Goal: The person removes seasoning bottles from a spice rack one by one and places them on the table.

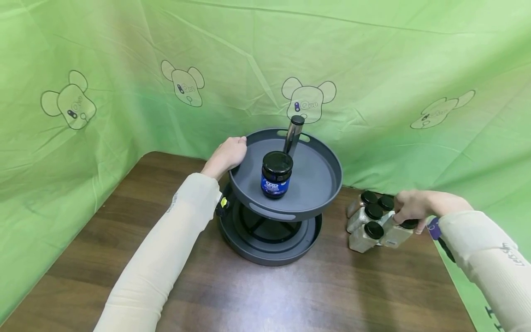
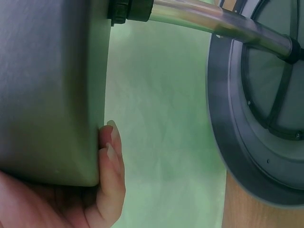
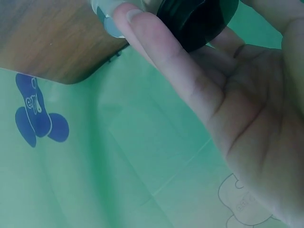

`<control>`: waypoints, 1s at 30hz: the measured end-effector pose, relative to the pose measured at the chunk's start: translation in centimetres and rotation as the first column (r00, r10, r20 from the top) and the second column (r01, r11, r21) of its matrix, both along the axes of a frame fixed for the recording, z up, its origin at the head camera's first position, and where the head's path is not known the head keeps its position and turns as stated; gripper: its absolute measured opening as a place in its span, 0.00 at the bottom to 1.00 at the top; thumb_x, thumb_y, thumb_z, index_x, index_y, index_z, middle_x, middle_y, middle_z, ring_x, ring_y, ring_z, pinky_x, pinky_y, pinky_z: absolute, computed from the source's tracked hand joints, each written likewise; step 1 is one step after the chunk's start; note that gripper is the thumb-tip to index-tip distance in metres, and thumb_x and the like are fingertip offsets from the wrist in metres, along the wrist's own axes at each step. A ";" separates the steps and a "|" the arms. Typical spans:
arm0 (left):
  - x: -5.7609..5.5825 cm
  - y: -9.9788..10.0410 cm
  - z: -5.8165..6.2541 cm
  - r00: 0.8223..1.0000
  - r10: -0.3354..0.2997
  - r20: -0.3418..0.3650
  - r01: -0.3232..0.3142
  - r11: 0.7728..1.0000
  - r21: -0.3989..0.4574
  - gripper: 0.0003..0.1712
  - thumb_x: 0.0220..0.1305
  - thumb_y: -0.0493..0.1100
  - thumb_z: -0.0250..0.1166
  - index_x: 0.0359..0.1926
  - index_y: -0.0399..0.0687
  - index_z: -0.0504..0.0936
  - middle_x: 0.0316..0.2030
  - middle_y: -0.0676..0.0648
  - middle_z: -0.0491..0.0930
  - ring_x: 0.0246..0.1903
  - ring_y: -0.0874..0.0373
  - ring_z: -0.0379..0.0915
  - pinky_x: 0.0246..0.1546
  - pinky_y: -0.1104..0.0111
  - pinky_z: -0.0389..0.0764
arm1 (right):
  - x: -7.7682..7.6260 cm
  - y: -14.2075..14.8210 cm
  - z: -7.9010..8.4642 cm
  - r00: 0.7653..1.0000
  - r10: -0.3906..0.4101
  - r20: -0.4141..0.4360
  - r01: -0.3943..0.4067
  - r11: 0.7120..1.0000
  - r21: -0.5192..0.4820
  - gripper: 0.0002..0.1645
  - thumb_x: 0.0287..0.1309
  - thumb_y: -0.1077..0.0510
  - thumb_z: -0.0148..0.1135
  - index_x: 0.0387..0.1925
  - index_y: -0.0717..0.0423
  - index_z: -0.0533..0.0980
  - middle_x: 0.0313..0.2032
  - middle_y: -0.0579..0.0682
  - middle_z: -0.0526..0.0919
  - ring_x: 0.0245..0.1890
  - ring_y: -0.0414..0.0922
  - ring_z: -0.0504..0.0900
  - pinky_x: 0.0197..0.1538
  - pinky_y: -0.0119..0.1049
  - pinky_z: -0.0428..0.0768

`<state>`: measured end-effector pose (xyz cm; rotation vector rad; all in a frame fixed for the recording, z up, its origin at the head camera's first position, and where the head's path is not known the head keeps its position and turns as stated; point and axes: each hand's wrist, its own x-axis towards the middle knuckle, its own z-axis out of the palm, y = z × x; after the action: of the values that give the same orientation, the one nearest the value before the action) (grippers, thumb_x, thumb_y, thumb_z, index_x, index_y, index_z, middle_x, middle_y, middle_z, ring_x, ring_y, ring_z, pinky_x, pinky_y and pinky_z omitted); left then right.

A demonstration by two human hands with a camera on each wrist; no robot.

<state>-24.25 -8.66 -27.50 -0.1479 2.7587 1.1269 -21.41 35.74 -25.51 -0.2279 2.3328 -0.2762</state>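
My left hand grips the left rim of the round grey upper tray of a two-tier stand. In the left wrist view, its fingers curl under the tray's edge. A dark jar with a blue label stands on this tray, in front of a post with a black cap. Farther right, my right hand holds a clear spice jar from above, near its black lid. Several similar spice jars stand close beside it.
Below the upper tray, the wider lower tray rests on the brown wooden table. A clear tube joins the tiers. Green cloth with printed mouse heads hangs behind the table and along its sides.
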 end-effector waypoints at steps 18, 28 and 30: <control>0.1 0.0 0.2 1.000 -0.005 0.022 0.005 1.000 -0.002 0.33 0.77 0.59 0.28 0.75 0.55 0.59 0.76 0.48 0.55 0.75 0.44 0.50 0.74 0.51 0.57 | 0.5 -0.1 -2.0 0.997 0.038 -0.067 -0.035 0.998 0.047 0.16 0.50 0.58 0.67 0.33 0.65 0.71 0.31 0.56 0.77 0.22 0.45 0.82 0.27 0.38 0.85; 0.1 0.0 0.2 1.000 -0.011 0.015 0.011 1.000 -0.004 0.33 0.77 0.59 0.28 0.75 0.54 0.59 0.76 0.48 0.55 0.75 0.44 0.50 0.74 0.51 0.58 | 0.7 -0.1 -2.8 0.995 0.042 -0.094 -0.038 0.999 0.038 0.12 0.47 0.61 0.65 0.31 0.64 0.72 0.30 0.57 0.75 0.21 0.46 0.83 0.25 0.38 0.85; 0.1 0.0 0.1 1.000 -0.012 0.019 0.011 1.000 0.003 0.33 0.77 0.59 0.28 0.75 0.55 0.59 0.76 0.48 0.55 0.75 0.44 0.50 0.74 0.51 0.57 | 0.8 -0.2 -2.9 0.996 0.044 -0.082 -0.040 0.998 0.043 0.10 0.48 0.62 0.65 0.29 0.63 0.72 0.29 0.56 0.75 0.20 0.46 0.83 0.24 0.38 0.85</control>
<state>-24.18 -8.68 -27.36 -0.1417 2.7374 1.1206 -20.61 35.53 -28.46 -0.2726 2.4101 -0.2008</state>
